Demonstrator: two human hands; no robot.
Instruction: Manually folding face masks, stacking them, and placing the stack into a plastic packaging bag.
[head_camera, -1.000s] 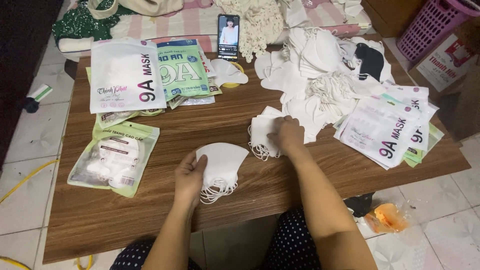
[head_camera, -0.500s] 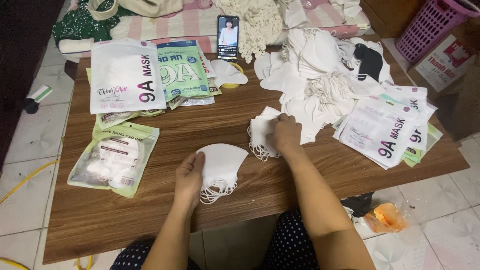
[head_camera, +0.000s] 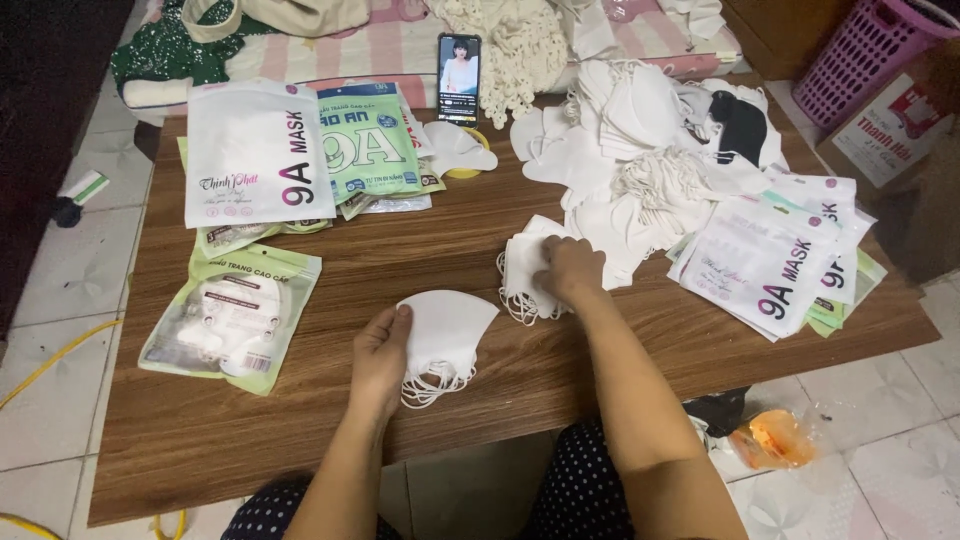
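Biggest thing first: the wood-grain counter (head_camera: 300, 440), w/ everything below placed relative to the folded white mask stack (head_camera: 445, 335) lying near its front edge.

Far behind that stack & to the right, a big loose heap of white masks (head_camera: 640, 140) is spread out, w/ one black mask (head_camera: 742, 125) on top. Right of the stack, a fan of flat printed pouches (head_camera: 770, 265) hangs toward the counter edge. Behind-left, a white pouch (head_camera: 250, 150) and a green one (head_camera: 375, 145) are laid out, a phone (head_camera: 459, 65) propped behind them. Directly left of the stack, a filled green-edged pack (head_camera: 232, 315) lies flat.

Just right & slightly behind the stack, a smaller bunch of masks (head_camera: 525, 270) is pinched by the right hand (head_camera: 570, 268), fingers closed on it. The left hand (head_camera: 380, 350) is laid flat-ish on the stack's left side, thumb over the edge, pressing rather than gripping, as far as can be told.

To do this bit well imo: the stack should be kept pinned so the folds stay aligned, ear loops (head_camera: 432, 385) kept all on one side, and only one mask peeled off the bunch at a time, otherwise loops get tangled.
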